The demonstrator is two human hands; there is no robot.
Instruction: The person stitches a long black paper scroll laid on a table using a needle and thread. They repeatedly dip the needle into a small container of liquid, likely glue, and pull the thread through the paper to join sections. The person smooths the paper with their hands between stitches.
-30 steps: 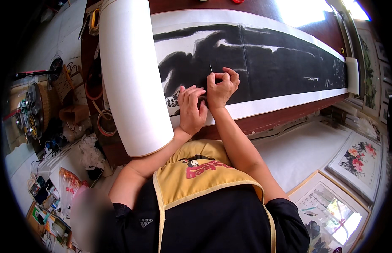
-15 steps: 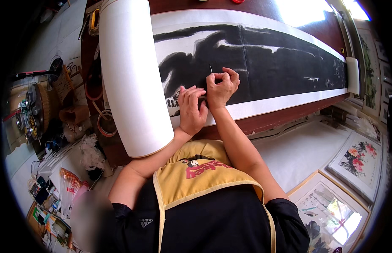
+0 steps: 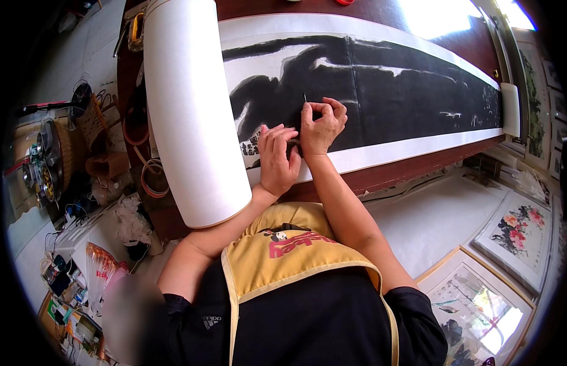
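A long ink painting (image 3: 411, 91) in dark washes with white borders lies unrolled across the table. A big white paper roll (image 3: 192, 110) covers its left end. My left hand (image 3: 276, 157) rests on the painting beside that roll, fingers apart and slightly bent, near a patch of small dark characters. Just to its right, my right hand (image 3: 321, 127) pinches a thin needle-like tool (image 3: 305, 97) over the black area. The tool's lower part is hidden by my fingers.
The red-brown table (image 3: 381, 174) has a smaller roll (image 3: 510, 110) at its right end. Cords (image 3: 150, 177) and tools (image 3: 136, 32) lie at left, beside a cluttered side area (image 3: 70, 293). Framed flower pictures (image 3: 515, 235) lie below at right; a red dish (image 3: 344, 2) sits at the back.
The fingertips of my right hand have shifted very slightly on the thin tool. My left hand, the roll and the painting look the same.
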